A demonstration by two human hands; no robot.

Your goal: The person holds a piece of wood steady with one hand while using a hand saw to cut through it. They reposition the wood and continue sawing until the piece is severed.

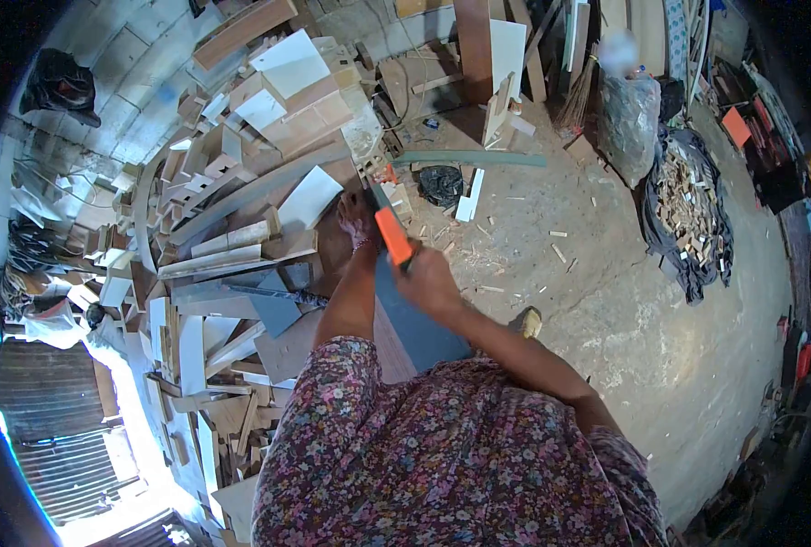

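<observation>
My right hand [428, 278] is wrapped around the black grip of an orange-and-black hand tool [392, 235]. A narrow dark part of it points up and away, close to the far end of the work surface; its exact kind I cannot tell. My left hand [358, 221] lies with fingers stretched out on a brown board [333, 251], just left of the tool. A white panel [308, 198] rests beside those fingers. Below the tool, a dark grey board [414, 319] runs back toward my body.
Stacked wood offcuts [218, 164] crowd the left side. On the floor lie wood scraps, a black plastic bag [441, 185] and a white L-shaped piece [470, 196]. Farther right, a dark cloth [697, 273] holds a heap of wood chips [688, 196] near a filled clear sack [630, 128].
</observation>
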